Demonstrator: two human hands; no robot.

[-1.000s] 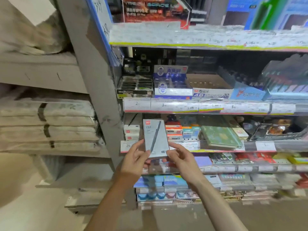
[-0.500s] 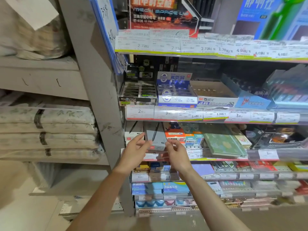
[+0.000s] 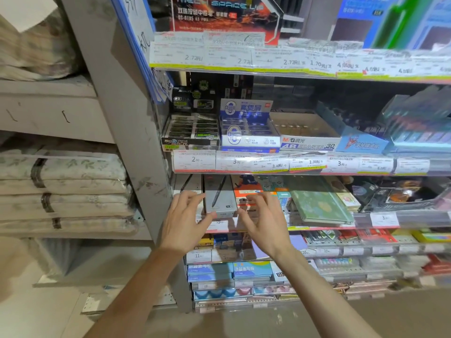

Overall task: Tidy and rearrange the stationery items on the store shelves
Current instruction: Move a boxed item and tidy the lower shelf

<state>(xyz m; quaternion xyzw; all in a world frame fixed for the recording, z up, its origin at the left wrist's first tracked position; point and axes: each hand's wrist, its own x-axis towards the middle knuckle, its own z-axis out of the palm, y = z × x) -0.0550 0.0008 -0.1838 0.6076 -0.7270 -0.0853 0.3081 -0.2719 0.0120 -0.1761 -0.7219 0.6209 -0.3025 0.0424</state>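
Observation:
A grey pen box point(image 3: 220, 198) with a dark pen pictured on it stands upright at the left end of the third shelf point(image 3: 380, 219), beside a white pen box point(image 3: 188, 185). My left hand point(image 3: 185, 223) is at its lower left corner with fingers spread and the thumb touching the box's front edge. At the lower right corner, my right hand point(image 3: 263, 223) also has spread fingers, its thumb against the box. Neither hand wraps around it.
Orange and teal small boxes point(image 3: 246, 191) and a green notebook point(image 3: 319, 203) lie to the right. Eraser display boxes point(image 3: 307, 140) fill the shelf above. A grey upright post point(image 3: 131, 132) bounds the left. Folded bedding point(image 3: 66, 189) is stacked beyond it.
The grey pen box went from being held up in front of the shelf to standing on the third shelf. Both hands followed it in and have opened their fingers.

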